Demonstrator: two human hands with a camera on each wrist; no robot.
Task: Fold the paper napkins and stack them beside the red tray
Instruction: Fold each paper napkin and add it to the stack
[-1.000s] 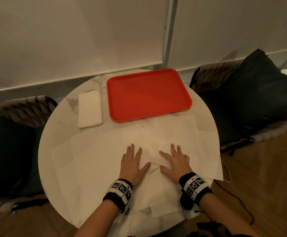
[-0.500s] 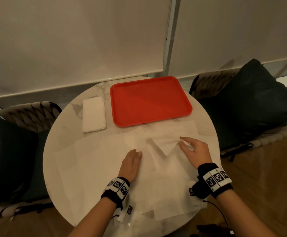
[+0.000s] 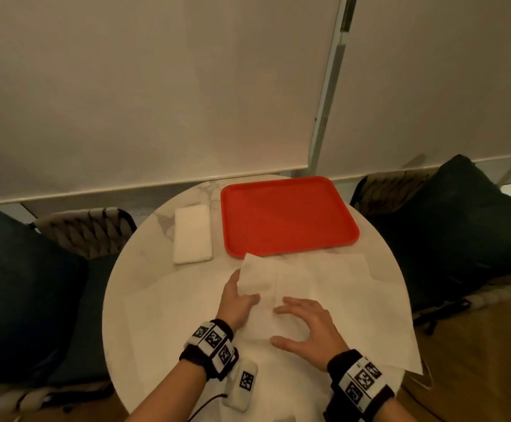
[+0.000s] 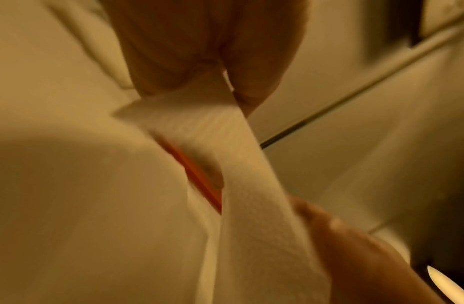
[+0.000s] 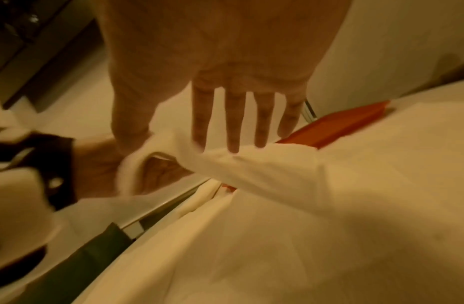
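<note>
A red tray (image 3: 287,214) lies at the back of the round marble table (image 3: 144,284). A stack of folded white napkins (image 3: 192,234) sits just left of it. Several unfolded napkins cover the near half of the table. My left hand (image 3: 243,292) pinches the left edge of one white napkin (image 3: 263,277) and holds it raised off the table; the left wrist view shows the fingers (image 4: 158,78) and thumb clamped on its corner (image 4: 189,115). My right hand (image 3: 278,324) is open with spread fingers (image 5: 233,123), over the same napkin (image 5: 254,166) near its lower right part.
Dark cushioned chairs (image 3: 461,236) stand to the right and left (image 3: 19,284) of the table. Loose napkins hang over the near right edge (image 3: 406,354). A pale blind (image 3: 156,86) fills the wall behind.
My left hand has gone from lying flat to pinching a napkin edge and lifting it. My right hand let go of the corner it pinched and came back left, open. The head view tilted up.
</note>
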